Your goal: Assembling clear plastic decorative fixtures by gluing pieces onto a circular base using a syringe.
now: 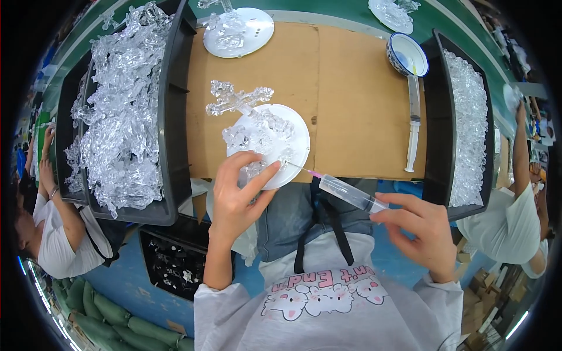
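My right hand (420, 234) grips a large clear syringe (345, 191) near its plunger end. The syringe's thin needle with a pink hub points left, its tip close to the fingertips of my left hand (235, 190). The thumb and fingers of that left hand close on a clear plastic ornament (266, 136) at the near edge of a round white disc (300, 134). A clear cross (239, 100) sticks out beyond the disc's far left edge. Whether the needle tip touches the ornament cannot be made out.
A black crate (170, 117) of clear parts stands left, another black bin (440, 128) right. On the cardboard (351, 105) lies a second syringe (414, 117), its tip at a blue-and-white bowl (408, 54). More white discs (257, 32) with clear pieces lie farther back. Other people work on both sides.
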A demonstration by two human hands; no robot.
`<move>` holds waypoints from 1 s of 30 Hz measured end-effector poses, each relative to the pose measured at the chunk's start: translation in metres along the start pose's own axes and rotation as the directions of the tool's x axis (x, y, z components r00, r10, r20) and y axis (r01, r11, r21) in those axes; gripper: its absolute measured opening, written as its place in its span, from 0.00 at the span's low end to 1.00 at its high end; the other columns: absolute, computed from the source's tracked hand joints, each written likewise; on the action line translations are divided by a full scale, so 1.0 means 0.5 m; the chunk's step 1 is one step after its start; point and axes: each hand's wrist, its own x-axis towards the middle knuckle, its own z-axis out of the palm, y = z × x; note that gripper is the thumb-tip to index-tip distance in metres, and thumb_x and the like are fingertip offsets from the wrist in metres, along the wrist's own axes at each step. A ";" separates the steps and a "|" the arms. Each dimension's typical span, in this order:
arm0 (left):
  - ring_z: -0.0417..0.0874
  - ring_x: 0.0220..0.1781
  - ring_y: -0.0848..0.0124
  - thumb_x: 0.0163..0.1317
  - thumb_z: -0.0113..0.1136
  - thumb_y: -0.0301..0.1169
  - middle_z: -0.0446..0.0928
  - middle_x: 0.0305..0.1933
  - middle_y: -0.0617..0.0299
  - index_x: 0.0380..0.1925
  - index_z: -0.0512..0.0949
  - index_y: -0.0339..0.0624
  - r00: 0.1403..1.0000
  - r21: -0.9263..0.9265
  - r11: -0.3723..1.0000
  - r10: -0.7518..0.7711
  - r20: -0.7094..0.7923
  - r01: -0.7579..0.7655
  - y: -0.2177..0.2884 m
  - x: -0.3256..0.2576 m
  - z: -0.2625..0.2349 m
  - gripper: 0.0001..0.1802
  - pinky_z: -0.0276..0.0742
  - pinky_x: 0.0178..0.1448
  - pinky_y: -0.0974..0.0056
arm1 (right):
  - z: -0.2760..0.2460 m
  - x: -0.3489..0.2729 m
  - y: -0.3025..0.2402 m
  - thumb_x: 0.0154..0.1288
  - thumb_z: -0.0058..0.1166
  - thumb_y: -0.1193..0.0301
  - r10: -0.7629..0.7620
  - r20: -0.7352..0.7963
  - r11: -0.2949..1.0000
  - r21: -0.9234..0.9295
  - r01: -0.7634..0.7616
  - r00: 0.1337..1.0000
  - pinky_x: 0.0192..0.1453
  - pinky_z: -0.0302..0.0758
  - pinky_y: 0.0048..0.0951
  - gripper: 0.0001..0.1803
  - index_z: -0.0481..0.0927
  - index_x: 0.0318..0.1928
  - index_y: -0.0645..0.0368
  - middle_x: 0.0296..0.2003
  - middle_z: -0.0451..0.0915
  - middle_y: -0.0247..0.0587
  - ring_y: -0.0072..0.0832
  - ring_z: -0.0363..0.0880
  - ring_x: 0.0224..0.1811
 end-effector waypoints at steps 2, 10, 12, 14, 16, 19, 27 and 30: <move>0.76 0.51 0.57 0.36 0.73 0.23 0.74 0.49 0.55 0.45 0.84 0.48 1.000 -0.030 0.999 -0.011 -0.013 0.010 0.000 0.002 -0.002 0.28 0.74 0.52 0.57 | -0.019 0.013 -0.014 0.42 0.56 0.85 -0.015 0.036 0.999 -0.031 0.016 0.999 0.29 0.76 0.26 0.18 0.84 0.36 0.52 0.44 0.83 0.41 0.32 0.82 0.28; 0.77 0.51 0.57 0.36 0.72 0.23 0.74 0.49 0.55 0.45 0.84 0.48 0.998 -0.101 0.994 -0.052 -0.040 0.048 -0.001 0.004 -0.007 0.28 0.74 0.52 0.59 | -0.063 0.047 -0.058 0.42 0.57 0.84 -0.066 0.102 0.985 -0.152 0.081 0.993 0.28 0.76 0.28 0.18 0.83 0.35 0.52 0.43 0.82 0.42 0.34 0.82 0.27; 0.77 0.51 0.58 0.36 0.72 0.23 0.74 0.49 0.55 0.45 0.84 0.47 0.998 -0.102 0.994 -0.051 -0.042 0.047 -0.002 0.003 -0.006 0.28 0.74 0.52 0.59 | -0.068 0.053 -0.065 0.42 0.58 0.84 -0.073 0.111 0.982 -0.167 0.091 0.991 0.27 0.76 0.28 0.18 0.83 0.35 0.51 0.43 0.82 0.42 0.34 0.82 0.27; 0.77 0.51 0.58 0.36 0.72 0.22 0.74 0.49 0.55 0.45 0.84 0.47 0.997 -0.111 0.993 -0.052 -0.049 0.047 -0.004 0.002 -0.007 0.28 0.74 0.52 0.59 | -0.071 0.057 -0.069 0.42 0.57 0.84 -0.082 0.113 0.981 -0.167 0.100 0.990 0.26 0.76 0.28 0.18 0.83 0.35 0.51 0.42 0.83 0.41 0.34 0.81 0.25; 0.77 0.51 0.58 0.36 0.72 0.22 0.74 0.49 0.55 0.45 0.84 0.47 0.997 -0.113 0.992 -0.058 -0.045 0.053 -0.004 0.003 -0.010 0.28 0.74 0.52 0.59 | -0.072 0.059 -0.070 0.41 0.57 0.84 -0.087 0.112 0.980 -0.167 0.105 0.990 0.26 0.76 0.27 0.18 0.83 0.35 0.51 0.42 0.83 0.41 0.34 0.81 0.25; 0.77 0.51 0.58 0.36 0.72 0.22 0.74 0.49 0.55 0.45 0.84 0.47 0.997 -0.119 0.991 -0.061 -0.042 0.055 -0.005 0.005 -0.011 0.28 0.74 0.52 0.59 | -0.072 0.059 -0.070 0.41 0.57 0.84 -0.090 0.104 0.981 -0.161 0.106 0.990 0.25 0.75 0.27 0.18 0.83 0.35 0.51 0.41 0.83 0.41 0.33 0.81 0.24; 0.78 0.51 0.58 0.35 0.72 0.21 0.75 0.49 0.55 0.44 0.84 0.46 0.997 -0.122 0.991 -0.055 -0.049 0.048 -0.005 0.005 -0.009 0.28 0.75 0.52 0.59 | -0.075 0.056 -0.061 0.45 0.59 0.80 -0.107 0.159 0.977 -0.165 0.133 0.981 0.28 0.78 0.28 0.16 0.82 0.38 0.53 0.41 0.82 0.42 0.32 0.83 0.29; 0.78 0.51 0.58 0.35 0.72 0.21 0.75 0.49 0.55 0.44 0.84 0.46 0.997 -0.118 0.992 -0.059 -0.044 0.054 -0.004 0.005 -0.008 0.28 0.75 0.51 0.60 | -0.068 0.052 -0.058 0.41 0.57 0.84 -0.075 0.111 0.988 -0.125 0.089 0.991 0.25 0.76 0.25 0.17 0.84 0.34 0.53 0.41 0.83 0.42 0.32 0.82 0.24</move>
